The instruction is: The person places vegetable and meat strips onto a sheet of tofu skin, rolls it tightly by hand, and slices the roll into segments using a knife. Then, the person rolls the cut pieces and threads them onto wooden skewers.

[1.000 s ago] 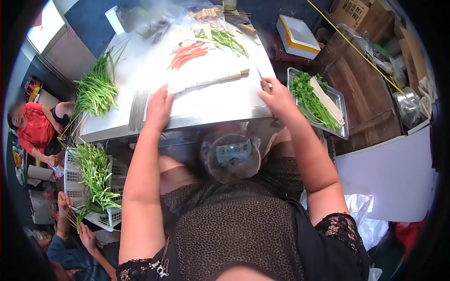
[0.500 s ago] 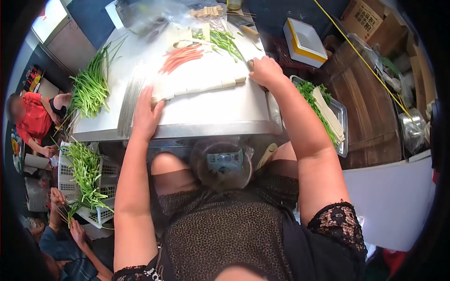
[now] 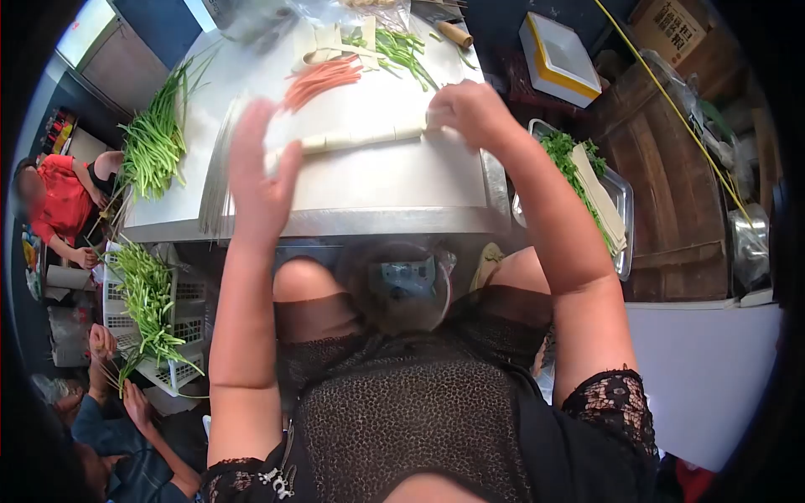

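A pale tabletop [image 3: 377,189] with a metal edge fills the space before the person. Across it lies a segmented white roll [image 3: 360,137], just below some orange strips [image 3: 323,81]. The left hand [image 3: 262,168], blurred, is spread open with its thumb by the roll's left end; the right hand [image 3: 470,113] curls at the other end, its grip unclear.

From where I stand, the left arm [image 3: 243,318] reaches out nearly straight, the left hand [image 3: 262,172] blurred, its thumb spread wide. The right arm [image 3: 570,243] angles inward, the right hand [image 3: 471,116] curled downward.
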{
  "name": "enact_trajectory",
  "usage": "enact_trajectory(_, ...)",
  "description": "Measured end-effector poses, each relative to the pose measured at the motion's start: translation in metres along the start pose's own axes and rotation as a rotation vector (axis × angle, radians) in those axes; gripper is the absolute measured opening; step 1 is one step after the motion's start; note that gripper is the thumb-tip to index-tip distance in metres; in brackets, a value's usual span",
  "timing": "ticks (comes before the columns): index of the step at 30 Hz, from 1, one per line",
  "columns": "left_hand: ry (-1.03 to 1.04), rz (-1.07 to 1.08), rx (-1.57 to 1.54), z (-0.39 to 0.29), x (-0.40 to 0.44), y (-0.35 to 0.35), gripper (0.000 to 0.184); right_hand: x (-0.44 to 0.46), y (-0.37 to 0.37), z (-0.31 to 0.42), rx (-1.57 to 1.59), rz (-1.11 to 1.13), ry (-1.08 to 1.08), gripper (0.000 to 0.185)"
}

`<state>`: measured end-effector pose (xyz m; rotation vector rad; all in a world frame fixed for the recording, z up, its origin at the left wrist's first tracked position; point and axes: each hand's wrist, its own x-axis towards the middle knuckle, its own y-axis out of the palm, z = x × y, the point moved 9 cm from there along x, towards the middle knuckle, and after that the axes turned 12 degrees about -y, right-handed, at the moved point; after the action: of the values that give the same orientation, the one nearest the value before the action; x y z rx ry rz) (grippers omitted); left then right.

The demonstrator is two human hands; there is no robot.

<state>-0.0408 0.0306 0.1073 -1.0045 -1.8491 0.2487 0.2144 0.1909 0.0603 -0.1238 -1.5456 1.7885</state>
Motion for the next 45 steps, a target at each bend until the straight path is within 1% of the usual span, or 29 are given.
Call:
enact_trajectory(1,0.043,0.008,-0.08,-0.024,0.006,0.008,0.056,0.002,-0.011,-0.007,0.019,-0.081,0.027,0.017)
enact_trajectory(2,0.091,0.013,-0.16,-0.043,0.01,0.02,0.057,0.003,-0.029,-0.01,-0.09,-0.2,0.071,0.016)
enact_trajectory(3,0.092,0.011,-0.166,-0.057,0.014,0.037,0.057,0.002,-0.039,-0.014,-0.119,-0.271,0.078,0.014)
enact_trajectory(5,0.053,0.07,-0.429,-0.075,0.018,0.071,0.052,-0.013,-0.054,0.009,-0.226,-0.494,0.005,0.009)
enact_trajectory(6,0.049,0.071,-0.437,-0.075,0.014,0.081,0.052,-0.02,-0.045,0.02,-0.226,-0.46,-0.032,0.011)
enact_trajectory(7,0.004,0.083,-0.452,-0.069,0.007,0.094,0.045,-0.031,-0.032,0.032,-0.224,-0.423,-0.067,0.015)
enact_trajectory(8,-0.043,0.096,-0.466,-0.063,0.002,0.104,0.039,-0.044,-0.021,0.042,-0.183,-0.432,-0.111,0.01)
enact_trajectory(9,-0.048,0.098,-0.472,-0.061,-0.002,0.107,0.039,-0.054,-0.009,0.05,-0.153,-0.356,-0.134,0.016)
enact_trajectory(11,-0.081,0.334,-0.388,-0.056,-0.016,0.133,0.025,-0.071,-0.005,0.073,-0.194,-0.355,-0.198,0.017)
enact_trajectory(12,-0.049,0.36,-0.355,-0.063,-0.016,0.136,0.019,-0.077,-0.004,0.079,-0.189,-0.348,-0.193,0.017)
enact_trajectory(13,-0.054,0.363,-0.356,-0.064,-0.015,0.137,0.019,-0.081,-0.004,0.084,-0.214,-0.348,-0.203,0.017)
enact_trajectory(15,0.06,0.486,-0.238,-0.074,-0.019,0.152,0.023,-0.086,-0.006,0.09,-0.237,-0.347,-0.213,0.016)
enact_trajectory(17,0.07,0.489,-0.239,-0.073,-0.02,0.159,0.026,-0.09,-0.005,0.093,-0.215,-0.326,-0.233,0.018)
enact_trajectory(19,0.16,0.512,-0.092,-0.077,-0.025,0.163,0.025,-0.09,-0.011,0.09,-0.147,-0.341,-0.22,0.018)
enact_trajectory(21,0.137,0.567,-0.082,-0.076,-0.025,0.166,0.023,-0.09,-0.014,0.083,-0.083,-0.36,-0.209,0.018)
enact_trajectory(23,0.122,0.616,-0.072,-0.08,-0.026,0.165,0.02,-0.095,-0.023,0.059,0.006,-0.486,-0.02,0.018)
enact_trajectory(25,0.032,0.632,-0.18,-0.081,-0.027,0.156,0.017,-0.094,-0.026,0.053,0.002,-0.51,-0.017,0.018)
enact_trajectory(28,0.107,0.571,-0.146,-0.089,-0.035,0.144,0.016,-0.095,-0.026,0.055,0.037,-0.521,-0.048,0.019)
enact_trajectory(29,0.109,0.571,-0.145,-0.09,-0.037,0.143,0.016,-0.097,-0.022,0.052,0.104,-0.483,-0.007,0.018)
enact_trajectory(30,0.158,0.549,-0.107,-0.094,-0.041,0.14,0.017,-0.098,-0.016,0.049,0.171,-0.443,0.033,0.018)
enact_trajectory(31,0.206,0.526,-0.068,-0.097,-0.044,0.138,0.017,-0.1,-0.016,0.049,0.171,-0.443,0.03,0.018)
enact_trajectory(32,0.203,0.523,-0.067,-0.097,-0.046,0.137,0.017,-0.101,-0.011,0.049,0.177,-0.393,0.038,0.017)
enact_trajectory(34,0.252,0.498,-0.109,-0.101,-0.05,0.132,0.019,-0.102,-0.006,0.051,0.185,-0.342,0.049,0.016)
enact_trajectory(36,0.258,0.501,-0.125,-0.098,-0.053,0.131,0.02,-0.099,-0.003,0.063,0.076,-0.28,-0.032,0.018)
enact_trajectory(37,0.265,0.5,-0.141,-0.097,-0.054,0.13,0.021,-0.1,-0.002,0.066,0.079,-0.28,-0.029,0.018)
enact_trajectory(39,0.224,0.514,-0.154,-0.091,-0.056,0.134,0.022,-0.098,0.003,0.079,-0.104,-0.183,-0.105,0.021)
enact_trajectory(41,0.183,0.523,-0.168,-0.09,-0.055,0.133,0.023,-0.099,0.005,0.081,-0.095,-0.171,-0.097,0.023)
enact_trajectory(43,0.001,0.559,-0.234,-0.086,-0.049,0.131,0.025,-0.1,0.003,0.081,0.002,-0.194,-0.098,0.023)
enact_trajectory(45,0.015,0.567,-0.192,-0.086,-0.052,0.129,0.027,-0.102,0.001,0.086,0.024,-0.202,-0.101,0.024)
